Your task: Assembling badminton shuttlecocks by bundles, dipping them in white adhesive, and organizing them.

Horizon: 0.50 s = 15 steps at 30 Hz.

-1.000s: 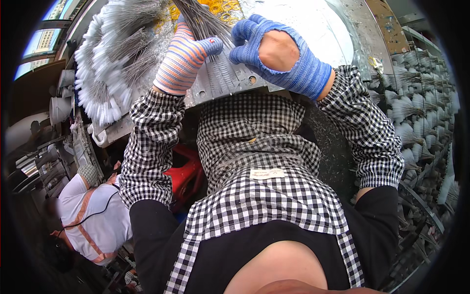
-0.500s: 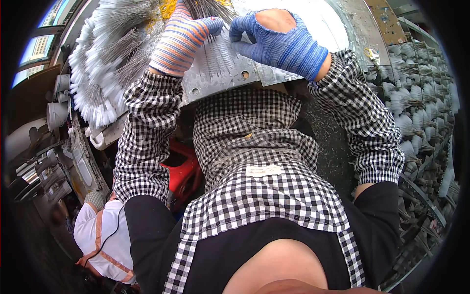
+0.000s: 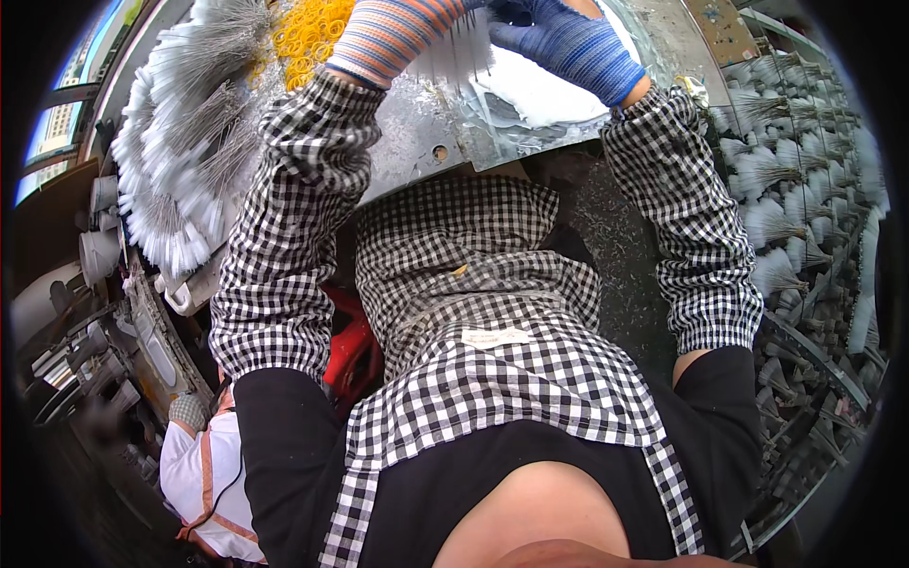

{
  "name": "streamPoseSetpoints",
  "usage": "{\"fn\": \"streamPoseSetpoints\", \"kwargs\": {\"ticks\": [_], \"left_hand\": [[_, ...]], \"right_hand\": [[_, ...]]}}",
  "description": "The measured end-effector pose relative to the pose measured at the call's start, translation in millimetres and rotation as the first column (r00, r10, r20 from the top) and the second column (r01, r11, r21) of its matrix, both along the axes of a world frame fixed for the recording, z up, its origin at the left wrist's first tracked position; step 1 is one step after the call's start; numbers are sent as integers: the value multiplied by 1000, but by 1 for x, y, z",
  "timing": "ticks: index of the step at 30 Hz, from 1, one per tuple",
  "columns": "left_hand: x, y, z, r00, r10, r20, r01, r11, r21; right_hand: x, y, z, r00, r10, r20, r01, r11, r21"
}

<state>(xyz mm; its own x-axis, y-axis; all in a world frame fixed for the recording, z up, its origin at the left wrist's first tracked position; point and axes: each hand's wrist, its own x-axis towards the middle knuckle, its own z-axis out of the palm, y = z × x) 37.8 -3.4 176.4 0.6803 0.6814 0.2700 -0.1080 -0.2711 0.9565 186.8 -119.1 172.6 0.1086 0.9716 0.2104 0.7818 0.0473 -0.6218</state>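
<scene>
Both of my hands are at the top edge of the head view, partly cut off. My left hand (image 3: 402, 38), in an orange-and-blue striped knit glove, is closed around a bundle of thin wire brushes (image 3: 461, 55), whose pale bristles hang below it. Close to its fingertips, my right hand (image 3: 573, 52) wears a blue knit glove with an opening that bares skin. Its thumb and fingers curl toward the left hand; what they pinch is hidden. Beneath both hands lies a grey metal worktop (image 3: 398, 142) with a white shiny patch (image 3: 549, 95).
Many white-bristled wire brushes (image 3: 180, 142) fan out on the worktop's left. Yellow rubber bands (image 3: 308, 38) lie beside them. Racks of similar brushes (image 3: 776, 170) stand at the right. Something red (image 3: 355, 350) is beside my lap. Another person (image 3: 213, 473) is at lower left.
Both hands have moved up and away from me, toward the top edge, and the right hand has drawn nearer the left. The yellow bands are now more visible.
</scene>
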Motion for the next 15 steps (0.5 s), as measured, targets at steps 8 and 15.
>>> {"fn": "streamPoseSetpoints", "kwargs": {"ticks": [8, 15], "left_hand": [[24, -3, -9, 966, 125, -226, 192, 238, 952], [26, -11, -20, 952, 137, -272, 246, 179, 952]], "right_hand": [[44, -2, -79, 767, 173, 618, -216, 976, -5], [76, -8, -140, 995, 40, 94, -48, 996, 79]]}}
